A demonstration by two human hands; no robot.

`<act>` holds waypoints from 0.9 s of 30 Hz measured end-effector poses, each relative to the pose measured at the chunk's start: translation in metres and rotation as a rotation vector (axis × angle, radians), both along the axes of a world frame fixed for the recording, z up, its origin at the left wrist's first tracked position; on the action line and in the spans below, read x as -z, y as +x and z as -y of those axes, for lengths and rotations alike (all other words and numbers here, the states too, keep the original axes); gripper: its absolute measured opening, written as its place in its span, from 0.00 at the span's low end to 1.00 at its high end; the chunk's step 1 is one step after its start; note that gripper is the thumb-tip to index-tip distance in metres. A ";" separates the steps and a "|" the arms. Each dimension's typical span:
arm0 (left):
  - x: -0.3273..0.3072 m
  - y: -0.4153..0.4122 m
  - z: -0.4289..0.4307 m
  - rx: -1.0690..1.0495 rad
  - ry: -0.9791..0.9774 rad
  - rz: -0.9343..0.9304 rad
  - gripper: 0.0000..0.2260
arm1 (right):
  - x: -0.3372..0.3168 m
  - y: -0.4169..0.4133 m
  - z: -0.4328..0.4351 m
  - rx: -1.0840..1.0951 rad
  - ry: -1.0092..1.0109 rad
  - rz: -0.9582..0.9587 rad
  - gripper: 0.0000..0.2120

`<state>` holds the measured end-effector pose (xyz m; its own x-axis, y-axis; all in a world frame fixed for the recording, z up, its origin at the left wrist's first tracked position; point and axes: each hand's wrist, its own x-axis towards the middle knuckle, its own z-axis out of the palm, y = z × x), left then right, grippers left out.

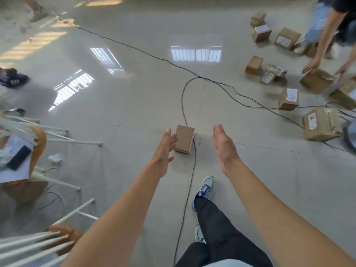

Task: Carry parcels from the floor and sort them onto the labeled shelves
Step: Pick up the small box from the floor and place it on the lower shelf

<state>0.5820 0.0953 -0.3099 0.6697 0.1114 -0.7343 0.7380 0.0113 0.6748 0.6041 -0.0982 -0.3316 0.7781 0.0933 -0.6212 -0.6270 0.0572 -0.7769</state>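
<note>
While both arms are extended forward over the tiled floor (134, 97), a small cardboard parcel (184, 138) is seen lying on the floor at the centre of the view, between the two hands. The left hand (165, 151) is held at 9 o'clock of the parcel, fingers spread and released, nothing grasped; whether its fingertips touch the carton cannot be told. The right hand (224, 147) is held at 3 o'clock, clear of the parcel, palm turned inward, fingers extended and empty. A black cable (189, 182) is laid along the floor past the parcel's right edge. Further parcels (289, 99) are scattered at 2 o'clock, where one carton (316, 80) is reached for by a second person (327, 26). White-legged chairs (57, 139) are located at 8 o'clock. A shoe (207, 186) is planted at 6 o'clock of the parcel.
</note>
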 end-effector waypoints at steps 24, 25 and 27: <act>0.304 0.201 -0.082 0.033 0.104 -0.318 0.30 | 0.304 0.167 -0.087 0.142 -0.093 -0.312 0.40; 0.325 0.206 -0.088 0.036 0.098 -0.332 0.30 | 0.323 0.168 -0.094 0.152 -0.101 -0.326 0.39; 0.368 0.215 -0.099 0.059 0.076 -0.359 0.31 | 0.364 0.170 -0.106 0.182 -0.112 -0.353 0.36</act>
